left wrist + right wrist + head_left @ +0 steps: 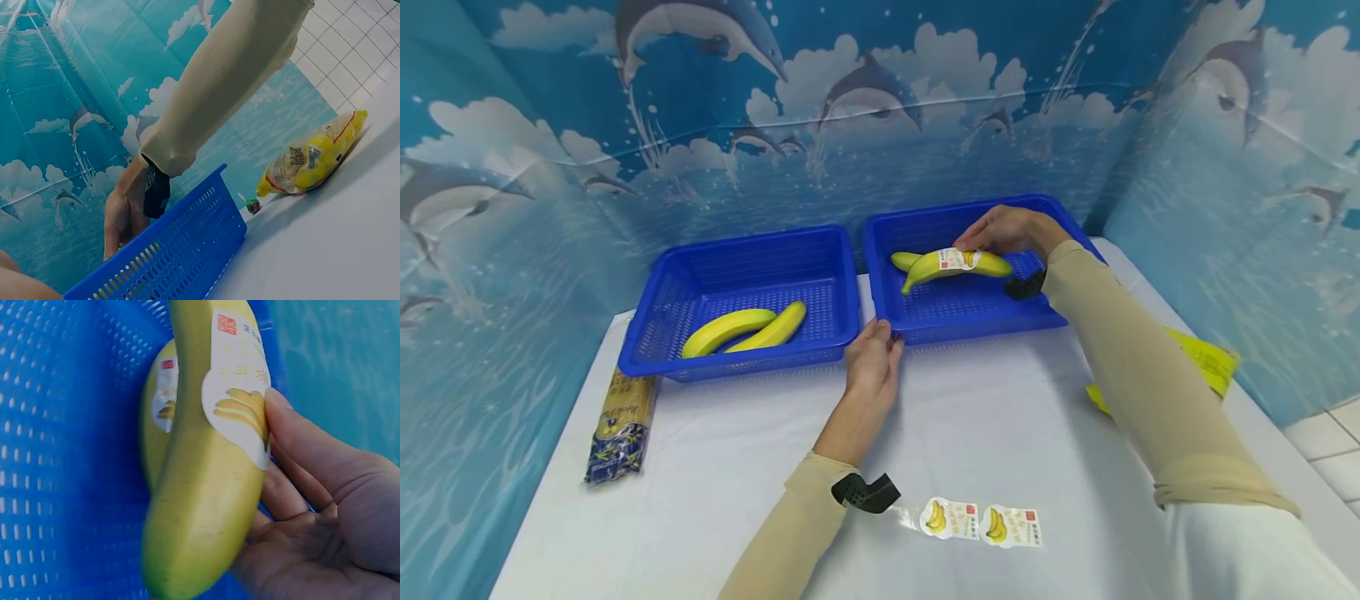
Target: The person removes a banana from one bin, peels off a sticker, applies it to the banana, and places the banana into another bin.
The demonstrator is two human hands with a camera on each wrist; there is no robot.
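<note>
In the right blue basket [977, 332], my right hand [1006, 229] holds a banana [917, 271] between thumb and fingers. A white label [234, 394] with a banana picture is on its peel, close to my thumb. Behind it lies a second labelled banana [150, 447], partly hidden. My left hand [872, 360] grips the near left corner of this basket at the rim; the left wrist view shows only a blurred part of that hand. Two bananas [730, 330] lie in the left blue basket [752, 365], with no label showing on them.
Two banana labels [981, 522] on clear backing lie on the white table [737, 467] near the front. A gold and blue packet [621, 429] lies at the left. To the right are a yellow bag [312, 156] and a small wrapped lollipop [252, 205]. Dolphin-print curtains [880, 158] enclose the table.
</note>
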